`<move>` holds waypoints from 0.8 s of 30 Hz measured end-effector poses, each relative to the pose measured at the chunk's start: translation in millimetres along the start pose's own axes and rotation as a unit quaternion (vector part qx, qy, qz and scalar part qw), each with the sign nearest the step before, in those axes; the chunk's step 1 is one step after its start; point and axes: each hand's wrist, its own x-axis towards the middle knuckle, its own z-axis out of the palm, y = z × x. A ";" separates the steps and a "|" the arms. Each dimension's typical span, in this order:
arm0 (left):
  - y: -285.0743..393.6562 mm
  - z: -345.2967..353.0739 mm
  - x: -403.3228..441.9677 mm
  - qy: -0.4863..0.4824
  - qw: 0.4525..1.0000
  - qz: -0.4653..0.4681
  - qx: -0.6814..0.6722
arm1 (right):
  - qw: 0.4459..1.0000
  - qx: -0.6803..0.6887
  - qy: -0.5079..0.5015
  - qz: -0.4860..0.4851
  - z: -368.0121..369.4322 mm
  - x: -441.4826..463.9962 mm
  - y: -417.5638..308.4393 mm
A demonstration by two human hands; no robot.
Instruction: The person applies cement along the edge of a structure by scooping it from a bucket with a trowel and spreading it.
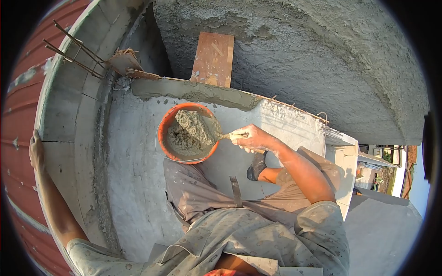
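Note:
My right hand is closed around the handle of a trowel. The blade carries a heaped load of wet mortar over an orange bucket and is itself hidden under it. More grey mortar lies inside the bucket, which stands on the concrete slab in front of my knees. Far to the left, my left hand rests on the top edge of the low concrete wall, with no tool in it and its fingers laid along the edge.
A fresh mortar strip runs along the slab's far edge, beside a wooden board. Bare rebar sticks out at upper left. Red metal roofing lies beyond the wall. A rough rendered wall rises ahead.

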 end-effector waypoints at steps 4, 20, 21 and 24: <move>0.2 -0.5 -4.0 0.010 1.000 0.008 -0.005 | 1.000 -0.017 -0.012 0.021 -52.6 -18.1 0.9; -8.9 3.9 7.0 -0.002 1.000 0.013 -0.011 | 0.820 -0.450 0.247 -0.252 2.4 3.0 3.7; -3.2 0.6 1.7 0.001 1.000 0.010 -0.013 | 0.872 -0.408 0.205 -0.178 -8.5 -7.6 -15.3; -10.8 4.8 11.1 0.003 1.000 0.016 -0.009 | 0.890 -0.302 0.266 -0.212 -54.0 -34.3 -23.9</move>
